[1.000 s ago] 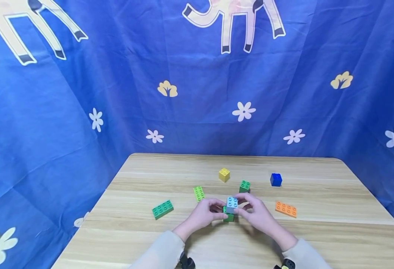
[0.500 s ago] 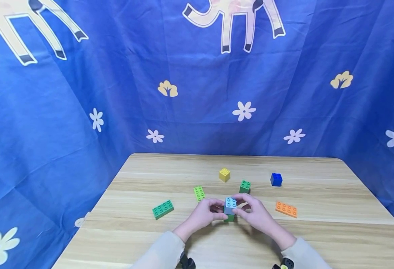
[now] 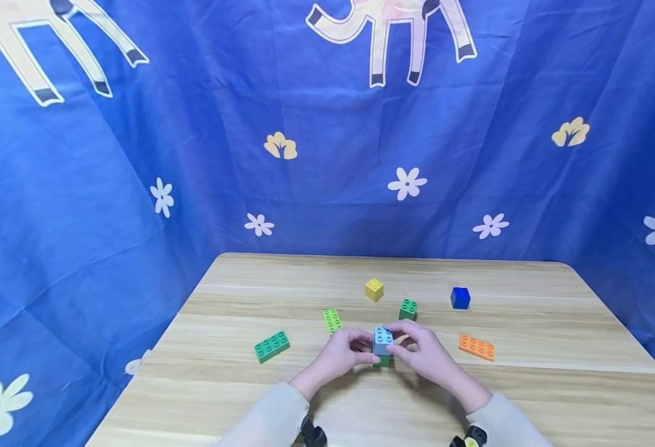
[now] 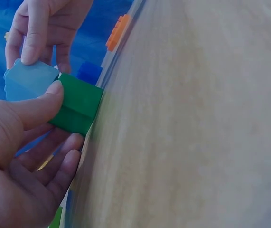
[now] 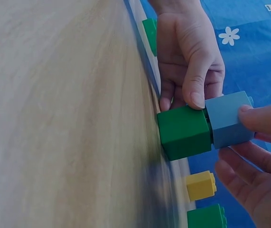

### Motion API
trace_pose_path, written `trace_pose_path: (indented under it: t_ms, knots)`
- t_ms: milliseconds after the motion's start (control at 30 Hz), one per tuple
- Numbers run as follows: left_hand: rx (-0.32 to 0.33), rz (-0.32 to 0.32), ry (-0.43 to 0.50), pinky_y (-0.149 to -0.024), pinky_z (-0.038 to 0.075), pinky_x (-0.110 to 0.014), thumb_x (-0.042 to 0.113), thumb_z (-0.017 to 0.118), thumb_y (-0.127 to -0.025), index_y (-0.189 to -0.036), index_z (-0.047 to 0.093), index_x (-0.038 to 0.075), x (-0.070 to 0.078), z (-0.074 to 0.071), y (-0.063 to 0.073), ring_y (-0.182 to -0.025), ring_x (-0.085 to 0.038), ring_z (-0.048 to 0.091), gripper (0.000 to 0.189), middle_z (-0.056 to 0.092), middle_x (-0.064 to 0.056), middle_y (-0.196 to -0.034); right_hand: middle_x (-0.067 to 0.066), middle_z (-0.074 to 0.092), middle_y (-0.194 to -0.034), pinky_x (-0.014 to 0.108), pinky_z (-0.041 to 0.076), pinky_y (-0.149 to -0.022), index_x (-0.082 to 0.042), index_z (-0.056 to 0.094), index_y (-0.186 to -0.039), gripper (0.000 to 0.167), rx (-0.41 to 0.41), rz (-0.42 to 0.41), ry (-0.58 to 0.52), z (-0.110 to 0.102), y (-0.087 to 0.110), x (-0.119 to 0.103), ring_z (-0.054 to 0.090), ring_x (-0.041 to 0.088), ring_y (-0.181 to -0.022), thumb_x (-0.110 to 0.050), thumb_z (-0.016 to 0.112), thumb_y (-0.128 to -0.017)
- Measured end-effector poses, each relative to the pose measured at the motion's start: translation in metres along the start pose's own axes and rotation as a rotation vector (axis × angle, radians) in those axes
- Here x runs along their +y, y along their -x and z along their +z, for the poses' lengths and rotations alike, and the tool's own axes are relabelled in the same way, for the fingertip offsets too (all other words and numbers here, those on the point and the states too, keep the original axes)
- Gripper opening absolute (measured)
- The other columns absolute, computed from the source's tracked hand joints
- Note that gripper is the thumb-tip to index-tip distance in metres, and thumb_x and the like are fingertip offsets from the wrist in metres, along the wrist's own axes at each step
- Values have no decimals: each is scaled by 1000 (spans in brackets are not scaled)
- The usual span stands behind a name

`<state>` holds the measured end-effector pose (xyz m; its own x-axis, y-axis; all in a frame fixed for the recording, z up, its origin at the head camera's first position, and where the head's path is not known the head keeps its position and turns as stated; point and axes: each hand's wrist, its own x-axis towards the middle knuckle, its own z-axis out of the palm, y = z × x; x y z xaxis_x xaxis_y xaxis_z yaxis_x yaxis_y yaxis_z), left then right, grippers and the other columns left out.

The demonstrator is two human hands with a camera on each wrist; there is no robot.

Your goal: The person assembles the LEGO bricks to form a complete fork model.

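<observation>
A light blue building block (image 3: 383, 341) sits over a green building block (image 5: 185, 134), which stands on the table. In the right wrist view a thin gap shows between the two, so I cannot tell whether they are fully joined. My left hand (image 3: 335, 359) steadies the green block from the left, thumb near the seam and fingers behind. From the other side my right hand (image 3: 424, 355) pinches the light blue block between thumb and fingers. Some fingertips are hidden behind the blocks.
Around the hands on the wooden table (image 3: 282, 285) lie a long green block (image 3: 272, 346), a lime block (image 3: 331, 320), a yellow block (image 3: 374, 289), another small green block (image 3: 408, 309), a dark blue block (image 3: 460, 298) and an orange block (image 3: 476, 347). A blue curtain (image 3: 327, 205) hangs behind.
The light blue block has shifted slightly left with my right hand and now lines up over the green block. My left hand has stayed nearly still.
</observation>
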<state>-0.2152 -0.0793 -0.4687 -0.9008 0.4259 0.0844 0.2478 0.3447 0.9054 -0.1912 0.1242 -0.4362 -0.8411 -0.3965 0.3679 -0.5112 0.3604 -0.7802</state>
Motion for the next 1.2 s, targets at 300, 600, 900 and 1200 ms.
trace_pose_path:
  t_ms: [300,600,900,1200]
  knots:
    - [-5,-5,0,-72,52,-22,14,78,-72,-106,66,2,0,-2,0,-80,-16,62,38,67,-3,-91,0,62,-105,24,54,-71,-8,63,-112,31,-20,-85,70,3,-4,16,60,17,-87,-8,71,-82]
    - [-8,-2,10,-73,51,-23,7,76,-73,-107,64,2,0,0,1,-83,-21,61,36,66,-7,-94,-1,61,-103,25,54,-71,-7,63,-111,33,-36,-57,106,2,-6,11,59,14,-85,-5,71,-80]
    - [-12,-2,18,-75,51,-22,13,77,-74,-109,64,4,0,-2,1,-84,-18,61,39,66,-4,-95,0,61,-103,25,55,-71,-6,63,-110,33,-49,-32,34,3,-7,14,60,16,-87,-3,72,-78]
    - [-43,22,64,-77,52,-24,16,76,-75,-111,63,4,0,-4,1,-86,-19,62,40,66,-6,-100,4,62,-103,26,55,-73,-6,63,-110,32,-44,5,-10,1,-4,17,62,20,-88,-9,72,-80]
